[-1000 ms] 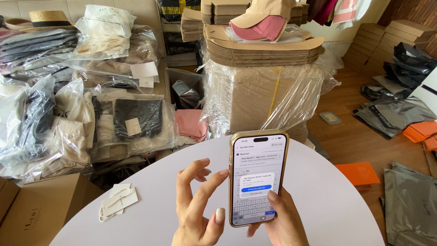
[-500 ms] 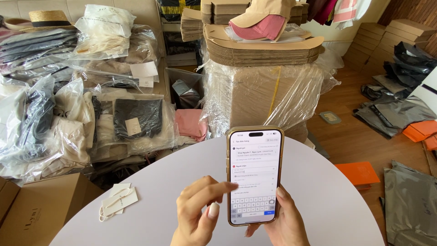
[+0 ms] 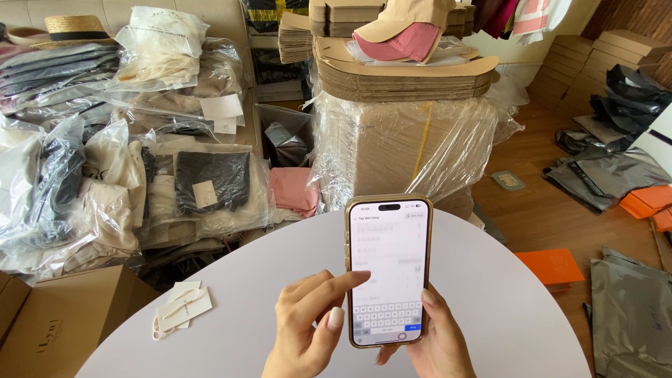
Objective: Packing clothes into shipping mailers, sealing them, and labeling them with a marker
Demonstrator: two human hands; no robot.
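Since a moment ago your left hand point(image 3: 308, 325) has slid its forefinger onto the screen, so keep your right hand point(image 3: 437, 339) clamped steady around the phone point(image 3: 388, 269), upright above the white table point(image 3: 245, 280), and tap lightly.

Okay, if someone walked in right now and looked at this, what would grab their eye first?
First the smartphone, upright in the right hand over the round white table, its screen lit with a keyboard showing, while the left hand stretches a finger onto the screen. Behind it stands a plastic-wrapped stack of cardboard with a pink and beige cap on top. To the left, bagged clothes are heaped high.
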